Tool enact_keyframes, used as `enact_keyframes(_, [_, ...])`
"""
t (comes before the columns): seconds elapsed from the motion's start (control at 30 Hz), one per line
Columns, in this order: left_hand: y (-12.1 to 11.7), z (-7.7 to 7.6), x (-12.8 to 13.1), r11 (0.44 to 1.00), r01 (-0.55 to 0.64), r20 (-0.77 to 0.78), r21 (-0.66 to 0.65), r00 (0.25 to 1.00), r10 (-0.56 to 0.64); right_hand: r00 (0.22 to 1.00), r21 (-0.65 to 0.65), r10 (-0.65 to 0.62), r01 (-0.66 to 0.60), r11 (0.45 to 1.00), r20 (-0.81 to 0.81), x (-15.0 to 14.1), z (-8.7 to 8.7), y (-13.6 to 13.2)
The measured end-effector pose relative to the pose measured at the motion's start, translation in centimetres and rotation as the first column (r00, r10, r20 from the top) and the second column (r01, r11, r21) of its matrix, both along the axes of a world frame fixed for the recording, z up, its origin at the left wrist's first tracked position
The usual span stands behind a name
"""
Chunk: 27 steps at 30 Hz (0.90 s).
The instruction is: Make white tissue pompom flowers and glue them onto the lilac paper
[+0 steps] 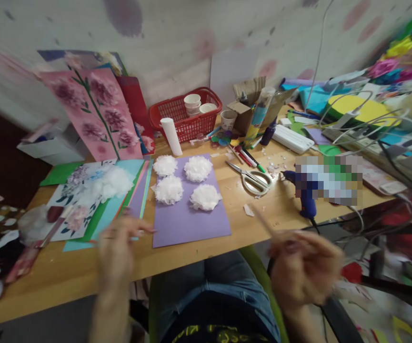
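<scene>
Several white ruffled paper flowers (198, 168) sit on a sheet of purple paper (191, 228) on the wooden table. My left hand (122, 240) is at the paper's lower left edge, its index finger stretched toward that edge and nothing visible in its grasp. Over the table's front edge, my right hand (304, 264) is closed around a thin pale stick (264, 220) that points up and left. Motion blurs the stick, so its exact kind is unclear. Beyond it lie scissors (256, 182) with pale handles and a blue glue gun (307, 190).
At the back stands a red basket (191, 129) with white paper cups, beside a white paper roll (171, 136). A pink flower picture (95, 114) leans against the wall. Coloured sheets (102, 226) are stacked at left. Cables (366, 114) and a power strip clutter the right side.
</scene>
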<state>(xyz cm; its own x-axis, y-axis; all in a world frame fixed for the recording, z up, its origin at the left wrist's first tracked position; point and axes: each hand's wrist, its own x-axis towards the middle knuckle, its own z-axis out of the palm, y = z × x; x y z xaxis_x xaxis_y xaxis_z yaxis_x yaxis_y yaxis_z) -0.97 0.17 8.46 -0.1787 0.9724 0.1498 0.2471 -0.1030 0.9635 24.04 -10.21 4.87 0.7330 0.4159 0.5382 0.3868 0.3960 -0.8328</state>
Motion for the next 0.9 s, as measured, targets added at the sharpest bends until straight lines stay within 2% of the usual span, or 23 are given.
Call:
enact_keyframes(0.03, [-1.0, -0.2, 2.1, 0.961, 0.235, 0.13, -0.143, 0.968, -0.217, 0.98, 0.006, 0.183, -0.184, 0.983, 0.073, -1.5, -0.1, 0.8])
enact_keyframes(0.07, [-1.8, -0.4, 4.2, 0.844, 0.474, 0.28, -0.252, 0.87, -0.405, 0.915, -0.046, 0.362, -0.36, 0.932, 0.179, -2.8, -0.2, 1.5])
enact_keyframes(0.1, [-2.5, -0.6, 5.9, 0.717, 0.623, 0.421, -0.312, 0.768, -0.483, 0.848, -0.104, 0.453, -0.442, 0.891, 0.276, -3.7, -0.2, 2.1])
enact_keyframes(0.13, [-3.0, -0.7, 7.2, 0.634, 0.693, 0.527, -0.344, 0.701, -0.48, 0.78, -0.156, 0.511, -0.489, 0.858, 0.362, -4.3, -0.2, 2.4])
enact_keyframes(0.17, [-3.1, -0.7, 8.0, 0.574, 0.736, 0.602, -0.358, 0.652, -0.461, 0.714, -0.201, 0.549, -0.517, 0.832, 0.434, -4.3, -0.1, 2.6])
enact_keyframes(0.2, [-3.0, -0.6, 8.4, 0.556, 0.745, 0.65, -0.368, 0.634, -0.419, 0.66, -0.234, 0.58, -0.54, 0.808, 0.478, -4.0, -0.1, 2.5])
enact_keyframes(0.23, [-2.6, -0.6, 8.2, 0.571, 0.731, 0.677, -0.374, 0.636, -0.371, 0.634, -0.249, 0.595, -0.553, 0.795, 0.494, -3.2, -0.1, 2.3])
enact_keyframes(0.27, [-2.0, -0.6, 7.8, 0.61, 0.698, 0.686, -0.375, 0.651, -0.324, 0.62, -0.249, 0.614, -0.576, 0.779, 0.488, -1.9, -0.2, 2.0])
enact_keyframes(0.3, [-1.3, -0.5, 7.0, 0.661, 0.651, 0.686, -0.373, 0.673, -0.277, 0.666, -0.248, 0.603, -0.556, 0.794, 0.438, -0.4, -0.4, 1.6])
enact_keyframes(0.33, [-0.5, -0.6, 6.2, 0.713, 0.595, 0.678, -0.371, 0.698, -0.229, 0.803, -0.173, 0.447, -0.413, 0.894, 0.394, 1.5, -0.8, 1.3])
enact_keyframes(0.37, [0.2, -0.7, 5.3, 0.758, 0.539, 0.666, -0.369, 0.721, -0.188, 0.913, -0.113, 0.199, -0.169, 0.979, 0.356, 3.7, -1.2, 1.0])
enact_keyframes(0.4, [0.8, -0.8, 4.4, 0.788, 0.491, 0.65, -0.372, 0.744, -0.157, 0.949, -0.193, -0.028, 0.093, 0.977, 0.315, 5.8, -1.7, 0.9])
enact_keyframes(0.43, [1.3, -1.0, 3.7, 0.806, 0.454, 0.629, -0.38, 0.766, -0.134, 0.919, -0.248, -0.246, 0.327, 0.912, 0.309, 8.0, -2.2, 1.0])
enact_keyframes(0.47, [1.5, -1.2, 3.1, 0.811, 0.429, 0.604, -0.397, 0.788, -0.121, 0.88, -0.354, -0.304, 0.433, 0.829, 0.365, 10.0, -2.7, 1.3])
enact_keyframes(0.5, [1.6, -1.5, 2.7, 0.808, 0.416, 0.578, -0.417, 0.807, -0.117, 0.848, -0.438, -0.283, 0.484, 0.758, 0.448, 11.8, -3.1, 1.8])
enact_keyframes(0.53, [1.4, -1.9, 2.4, 0.799, 0.411, 0.554, -0.44, 0.824, -0.119, 0.82, -0.486, -0.222, 0.505, 0.713, 0.527, 13.2, -3.5, 2.4])
enact_keyframes(0.6, [0.9, -2.7, 2.3, 0.765, 0.422, 0.523, -0.486, 0.842, -0.132, 0.781, -0.544, -0.09, 0.508, 0.668, 0.618, 15.0, -3.9, 3.8])
enact_keyframes(0.67, [0.2, -3.6, 2.4, 0.732, 0.446, 0.52, -0.516, 0.842, -0.146, 0.788, -0.585, -0.009, 0.466, 0.664, 0.616, 15.7, -3.7, 4.9])
enact_keyframes(0.77, [-0.3, -4.8, 2.5, 0.72, 0.441, 0.517, -0.536, 0.846, -0.133, 0.864, -0.654, 0.003, 0.378, 0.655, 0.503, 15.4, -2.9, 5.4])
enact_keyframes(0.83, [-0.3, -5.3, 2.4, 0.726, 0.423, 0.516, -0.542, 0.85, -0.11, 0.906, -0.675, -0.044, 0.345, 0.652, 0.421, 14.7, -2.2, 5.0])
enact_keyframes(0.9, [-0.2, -5.7, 2.2, 0.725, 0.424, 0.522, -0.543, 0.847, -0.104, 0.956, -0.67, -0.078, 0.254, 0.697, 0.282, 13.6, -1.5, 4.2])
